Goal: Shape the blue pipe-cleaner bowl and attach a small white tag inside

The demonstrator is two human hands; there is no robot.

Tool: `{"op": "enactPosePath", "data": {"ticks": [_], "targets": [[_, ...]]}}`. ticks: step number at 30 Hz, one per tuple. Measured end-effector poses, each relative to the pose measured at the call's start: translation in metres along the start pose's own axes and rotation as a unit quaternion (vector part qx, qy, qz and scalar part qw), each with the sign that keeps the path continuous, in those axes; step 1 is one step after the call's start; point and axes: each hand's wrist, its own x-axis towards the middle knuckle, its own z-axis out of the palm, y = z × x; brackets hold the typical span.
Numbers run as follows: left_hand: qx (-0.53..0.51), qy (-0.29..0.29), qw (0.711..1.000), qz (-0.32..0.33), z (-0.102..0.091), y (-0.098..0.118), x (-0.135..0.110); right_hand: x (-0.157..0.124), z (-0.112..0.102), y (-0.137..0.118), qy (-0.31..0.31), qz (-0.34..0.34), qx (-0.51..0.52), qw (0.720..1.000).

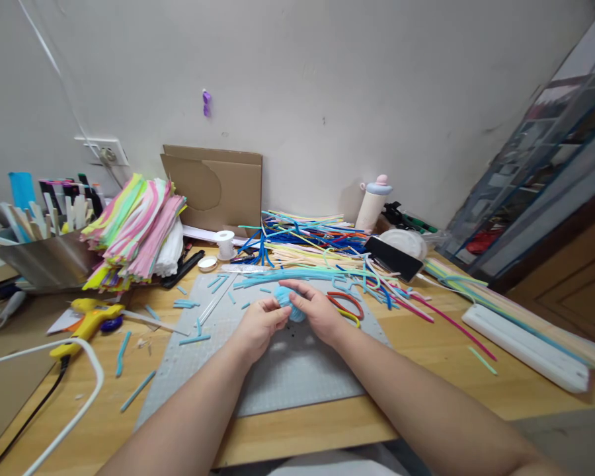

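Between my two hands, over the grey cutting mat [277, 390], is a small light-blue fuzzy piece [297, 313], rounded and apparently made of pipe cleaners. My left hand [260, 327] pinches its left side with thumb and fingers. On the other side, my right hand [320, 311] grips it, the index finger curled over the top. Part of the piece is covered by the fingers. Just behind the hands lies a row of light-blue pipe cleaners [277, 276]. Short cut blue pieces [195, 340] are scattered to the left.
A yellow glue gun [92, 320] lies at left, its nozzle toward the mat. Pink and green pipe-cleaner bundles [133, 231] stand behind it. A pile of coloured pipe cleaners [312, 238], a bottle [373, 205] and a black phone [394, 259] are at the back. A white power strip [525, 347] lies right.
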Motion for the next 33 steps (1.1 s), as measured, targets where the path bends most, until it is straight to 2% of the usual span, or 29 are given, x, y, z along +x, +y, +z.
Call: {"op": "enactPosePath", "data": {"ticks": [6, 10, 13, 16, 21, 24, 30, 33], "targets": [[0.014, -0.006, 1.0, 0.006, -0.002, -0.001, 0.0, -0.002, 0.003, 0.006, -0.02, 0.029, 0.068, 0.997], [-0.001, -0.001, 1.0, -0.008, -0.001, 0.0, 0.002, 0.002, -0.001, 0.007, 0.027, 0.014, 0.1, 0.995], [-0.021, 0.025, 0.999, -0.004, -0.005, 0.003, 0.007, 0.008, -0.006, 0.007, 0.068, 0.006, 0.145, 0.987], [-0.041, 0.051, 0.998, 0.005, -0.011, 0.006, 0.012, 0.012, -0.01, 0.007, 0.087, 0.027, 0.198, 0.976], [-0.08, 0.073, 0.994, 0.007, -0.018, 0.007, 0.014, 0.01, -0.008, 0.008, 0.044, 0.115, 0.259, 0.958], [-0.1, 0.083, 0.991, 0.007, -0.018, 0.007, 0.014, 0.008, -0.005, 0.008, 0.041, 0.125, 0.296, 0.946], [-0.112, 0.037, 0.993, -0.012, -0.011, 0.012, 0.009, 0.012, -0.006, 0.014, 0.063, 0.127, 0.354, 0.924], [-0.103, 0.011, 0.995, 0.007, -0.005, 0.014, 0.003, 0.015, -0.01, 0.017, 0.079, 0.132, 0.375, 0.914]]}}
